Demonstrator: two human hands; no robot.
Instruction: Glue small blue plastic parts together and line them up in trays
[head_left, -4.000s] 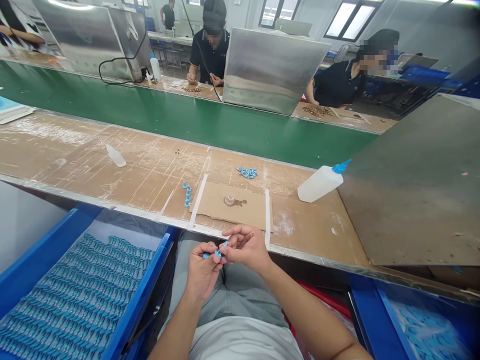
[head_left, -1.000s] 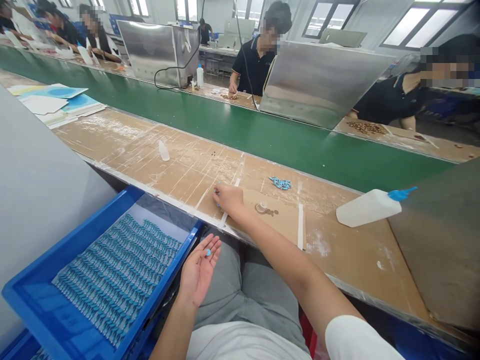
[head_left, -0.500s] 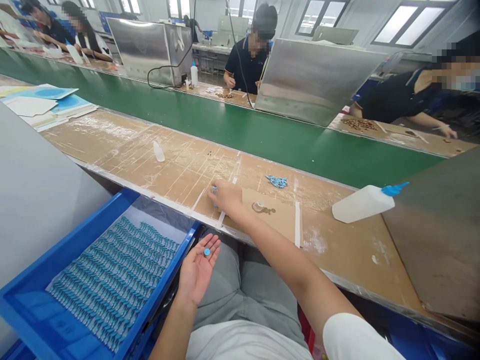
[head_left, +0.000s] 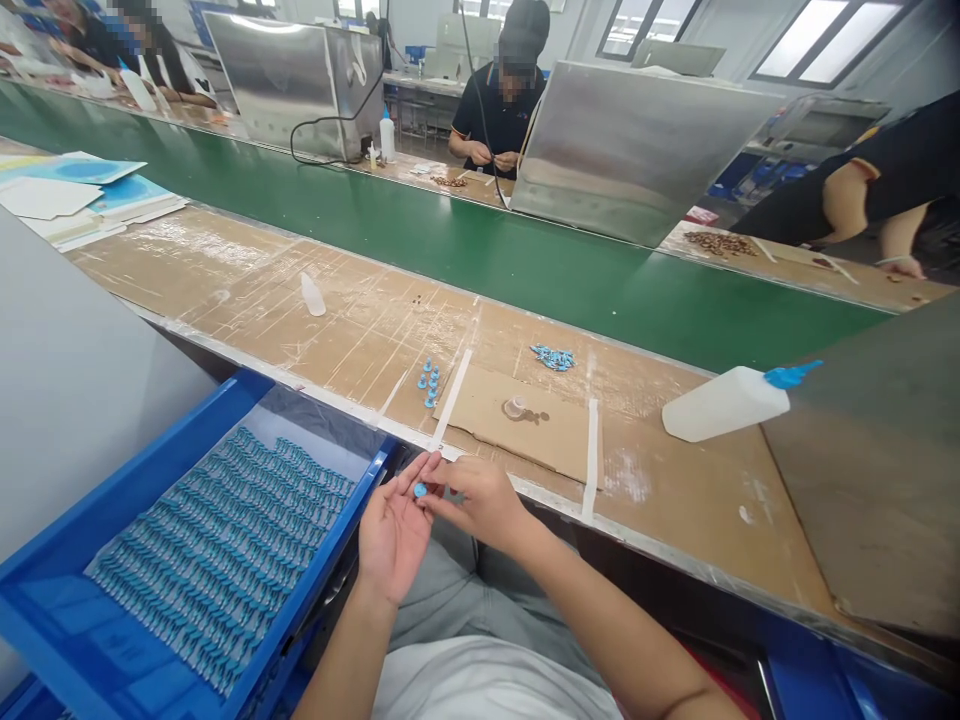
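My left hand (head_left: 395,535) is palm up with its fingers stretched out, just in front of the table edge. A small round-headed blue piece (head_left: 420,490) is at its fingers. My right hand (head_left: 476,498) reaches in from the right and pinches this piece between thumb and fingertips. Whether the piece still touches the left fingers I cannot tell. Several like blue pieces (head_left: 430,383) stand upright on the table beyond, left of a white tape strip. A loose heap of slim blue parts (head_left: 553,357) lies farther back.
A blue tray (head_left: 67,515) at lower left holds rows of blue pieces. A small cup (head_left: 514,406) sits on a cardboard sheet (head_left: 495,440). A small white bottle (head_left: 312,295) and a large blue-tipped bottle (head_left: 720,405) lie on the table. Co-workers sit beyond the green belt (head_left: 442,240).
My right hand has come back from the standing blue pieces to my left hand and now pinches the blue piece there. The right-hand co-worker has shifted.
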